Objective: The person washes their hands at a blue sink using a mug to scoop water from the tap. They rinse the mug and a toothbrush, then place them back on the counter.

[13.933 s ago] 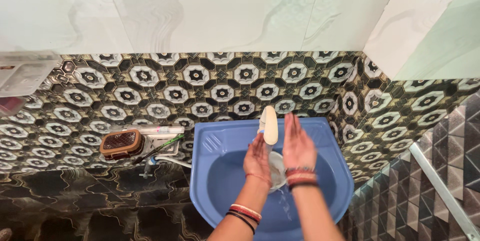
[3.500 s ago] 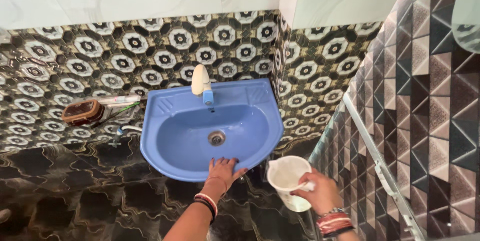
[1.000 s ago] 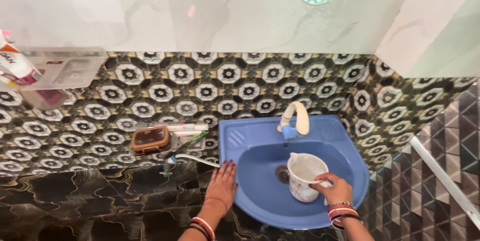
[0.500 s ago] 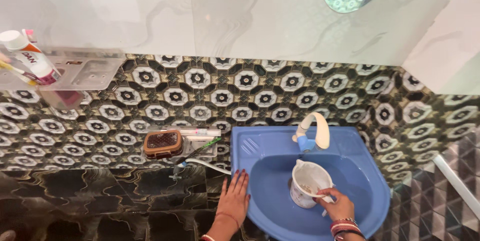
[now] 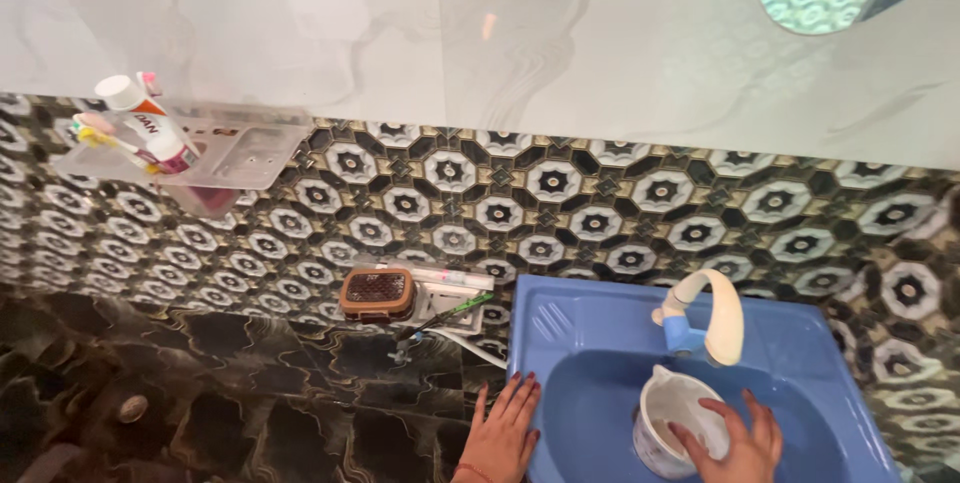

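The right hand [image 5: 735,443] holds a white plastic mug [image 5: 675,428] from the near side, fingers over its rim, inside the blue wash basin [image 5: 590,338], just under the cream tap [image 5: 710,318]. The left hand [image 5: 503,433] lies flat with fingers spread on the left edge of the basin, holding nothing. A brown soap box [image 5: 377,293] sits on the wall to the left.

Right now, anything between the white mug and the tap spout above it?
Nothing visible. The white mug sits in the blue basin just below the tap spout, the right hand over its rim; left hand rests on the basin edge.
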